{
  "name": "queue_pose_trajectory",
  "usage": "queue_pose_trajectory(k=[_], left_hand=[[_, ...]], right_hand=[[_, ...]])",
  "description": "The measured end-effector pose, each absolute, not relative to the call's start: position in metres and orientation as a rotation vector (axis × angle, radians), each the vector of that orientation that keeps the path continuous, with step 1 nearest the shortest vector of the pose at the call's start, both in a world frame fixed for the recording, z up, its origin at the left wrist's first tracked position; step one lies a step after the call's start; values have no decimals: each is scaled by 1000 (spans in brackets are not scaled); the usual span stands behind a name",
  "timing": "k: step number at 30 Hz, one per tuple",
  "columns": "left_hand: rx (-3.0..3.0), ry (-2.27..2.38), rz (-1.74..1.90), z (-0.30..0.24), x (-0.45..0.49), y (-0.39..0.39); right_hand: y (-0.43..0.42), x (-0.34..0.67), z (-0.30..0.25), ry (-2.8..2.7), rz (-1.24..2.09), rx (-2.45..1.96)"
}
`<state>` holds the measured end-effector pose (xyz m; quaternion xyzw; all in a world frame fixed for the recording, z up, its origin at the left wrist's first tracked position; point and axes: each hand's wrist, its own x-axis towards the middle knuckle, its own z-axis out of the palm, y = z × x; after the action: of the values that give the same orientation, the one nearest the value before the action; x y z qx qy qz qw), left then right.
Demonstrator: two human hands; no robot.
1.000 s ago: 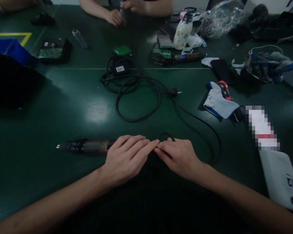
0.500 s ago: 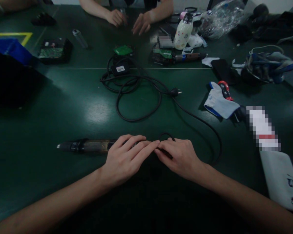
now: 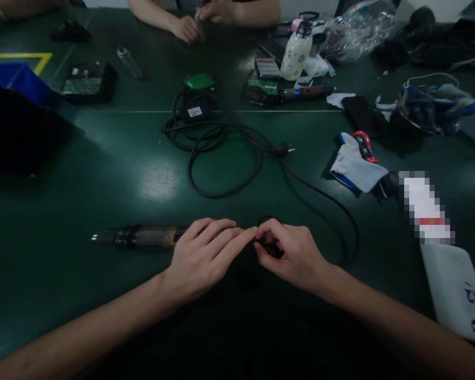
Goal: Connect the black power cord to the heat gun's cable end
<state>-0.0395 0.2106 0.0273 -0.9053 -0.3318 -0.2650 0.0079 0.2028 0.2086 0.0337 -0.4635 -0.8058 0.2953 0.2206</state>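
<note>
We have the screwdriver lying on the table, our left hand over its right end, fingers close together; next, our right hand curls, and we cannot tell whether thumb and forefinger pinch the black cord.

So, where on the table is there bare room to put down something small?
The table is bare between the dark object and coiled cord, and between the tool and left forearm. The far right is crowded, around the bottle and clear plastic.
</note>
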Motion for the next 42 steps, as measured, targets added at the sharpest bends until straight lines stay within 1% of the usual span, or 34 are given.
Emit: queue_pose_trajectory(k=[3, 21, 30, 42], left_hand=[[-2815, -1042, -826, 28, -38, 211], [-2825, -1100, -842, 30, -35, 212], [-2805, -1086, -841, 30, -36, 212], [-2833, -1125, -835, 32, -35, 212]], right_hand=[[209, 204, 33, -2211, 850, -1271], [210, 204, 33, -2246, 804, -1267], [210, 205, 32, -2254, 730, -1218], [210, 206, 31, -2215, 772, -1219]])
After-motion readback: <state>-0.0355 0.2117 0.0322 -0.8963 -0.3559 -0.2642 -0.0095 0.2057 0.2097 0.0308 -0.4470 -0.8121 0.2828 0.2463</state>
